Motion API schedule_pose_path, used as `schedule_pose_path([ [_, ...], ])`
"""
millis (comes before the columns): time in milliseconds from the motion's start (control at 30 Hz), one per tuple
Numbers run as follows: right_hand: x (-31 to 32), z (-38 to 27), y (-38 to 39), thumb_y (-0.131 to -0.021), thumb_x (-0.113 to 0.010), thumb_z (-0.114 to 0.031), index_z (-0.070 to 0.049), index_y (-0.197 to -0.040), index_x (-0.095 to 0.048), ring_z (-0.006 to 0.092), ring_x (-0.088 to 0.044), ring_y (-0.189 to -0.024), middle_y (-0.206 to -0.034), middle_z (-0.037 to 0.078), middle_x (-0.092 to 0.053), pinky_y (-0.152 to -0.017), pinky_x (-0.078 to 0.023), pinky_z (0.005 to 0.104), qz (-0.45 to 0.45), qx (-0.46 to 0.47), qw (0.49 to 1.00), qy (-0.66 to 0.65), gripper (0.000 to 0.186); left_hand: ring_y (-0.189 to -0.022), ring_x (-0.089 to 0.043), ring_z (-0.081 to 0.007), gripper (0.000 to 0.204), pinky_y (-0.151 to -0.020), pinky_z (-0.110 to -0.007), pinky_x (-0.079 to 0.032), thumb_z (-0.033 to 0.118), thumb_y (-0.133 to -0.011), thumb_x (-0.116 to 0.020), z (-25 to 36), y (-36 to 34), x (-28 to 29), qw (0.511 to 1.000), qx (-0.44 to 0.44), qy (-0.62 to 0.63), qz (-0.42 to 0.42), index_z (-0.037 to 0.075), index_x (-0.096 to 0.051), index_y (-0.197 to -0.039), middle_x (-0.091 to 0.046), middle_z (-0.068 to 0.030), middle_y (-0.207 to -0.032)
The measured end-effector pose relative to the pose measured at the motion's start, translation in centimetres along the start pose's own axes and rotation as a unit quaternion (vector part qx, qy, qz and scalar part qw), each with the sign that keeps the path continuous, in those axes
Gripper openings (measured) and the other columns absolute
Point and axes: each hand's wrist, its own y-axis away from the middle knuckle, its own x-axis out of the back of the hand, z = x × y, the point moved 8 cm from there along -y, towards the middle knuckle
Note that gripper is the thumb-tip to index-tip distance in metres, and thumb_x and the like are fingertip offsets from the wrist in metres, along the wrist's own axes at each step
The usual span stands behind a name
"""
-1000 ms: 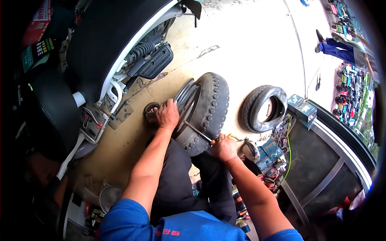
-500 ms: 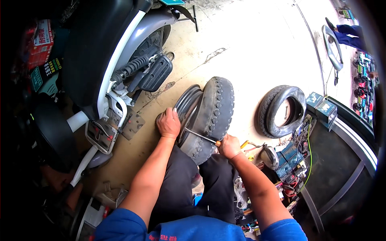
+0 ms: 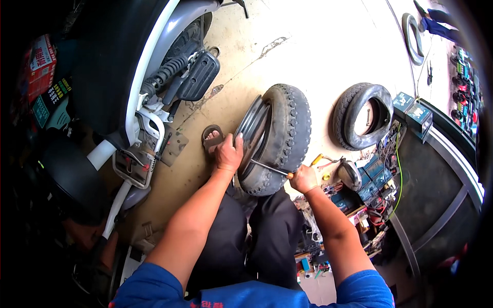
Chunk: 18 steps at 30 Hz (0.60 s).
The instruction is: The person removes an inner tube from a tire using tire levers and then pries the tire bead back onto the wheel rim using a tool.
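**Hands on a small wheel, tool at the rim**

Tyre work fills the middle of the view. A small black knobby rubber tyre on a grey metal rim (image 3: 280, 138) stands upright on the pale concrete floor (image 3: 318, 46), just in front of the person's knees in dark trousers (image 3: 257, 241). The left hand (image 3: 228, 152) lies on the rim's near edge, fingers curled together over it, pressing against the metal. The right hand (image 3: 303, 178) is clenched around the orange handle of a thin steel-shafted screwdriver (image 3: 269, 168), whose shaft runs leftward to the gap between rim and tyre.

Just left of the left hand, a foot in a dark sandal (image 3: 211, 137) rests on the floor. Farther left stands a white and grey scooter (image 3: 154, 87) with a black spring and footrest. To the right, well apart from the wheel, a second loose black tyre (image 3: 362, 115) lies on the floor, near a cluttered pile of tools and small boxes (image 3: 370, 179).
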Motion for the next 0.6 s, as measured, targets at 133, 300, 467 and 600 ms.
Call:
schedule_pose_path([
  [133, -1.1, 1.7, 1.5, -0.088, -0.071, -0.028, -0.011, -0.094, -0.073, 0.0356, -0.073, -0.076, -0.085, 0.014, -0.072, -0.067, -0.059, 0.0469, 0.018, -0.001, 1.0, -0.01, 0.019, -0.081, -0.061, -0.0549, 0.04, -0.08, -0.059, -0.049, 0.033, -0.101, -0.065, 0.2, 2.2, -2.2, 0.986, 0.102, 0.093, -0.096, 0.0, -0.06, -0.077, -0.064, -0.0317, -0.078],
  [300, -3.6, 4.2, 3.2, -0.086, -0.071, -0.03, -0.009, -0.095, -0.075, 0.0367, -0.073, -0.077, -0.083, 0.014, -0.073, -0.07, -0.059, 0.0468, 0.056, -0.014, 0.998, 0.013, 0.023, -0.068, -0.063, -0.0503, 0.036, -0.058, -0.056, -0.049, 0.03, -0.101, -0.067, 1.0, 4.1, -3.7, 0.987, 0.057, 0.118, -0.091, 0.002, -0.061, -0.079, -0.064, -0.0277, -0.072],
  [467, -2.8, 5.6, 4.1, -0.077, -0.069, -0.021, -0.008, -0.098, -0.072, 0.0411, -0.07, -0.075, -0.087, 0.017, -0.071, -0.068, -0.059, 0.0486, 0.146, -0.081, 0.986, -0.005, 0.025, -0.068, -0.064, -0.0498, 0.036, -0.059, -0.055, -0.05, 0.03, -0.101, -0.067, 1.8, 3.7, -4.7, 0.984, 0.055, 0.124, -0.112, 0.001, -0.062, -0.081, -0.064, -0.0274, -0.072],
  [600, -1.7, 6.2, 3.7, -0.076, -0.069, -0.016, -0.006, -0.091, -0.071, 0.0418, -0.071, -0.074, -0.082, 0.02, -0.071, -0.069, -0.059, 0.0488, 0.189, -0.125, 0.971, -0.074, 0.019, -0.064, -0.064, -0.0464, 0.039, -0.055, -0.053, -0.05, 0.032, -0.099, -0.07, 2.6, 3.3, -5.1, 0.988, 0.026, 0.12, -0.091, 0.002, -0.061, -0.076, -0.063, -0.0251, -0.067],
])
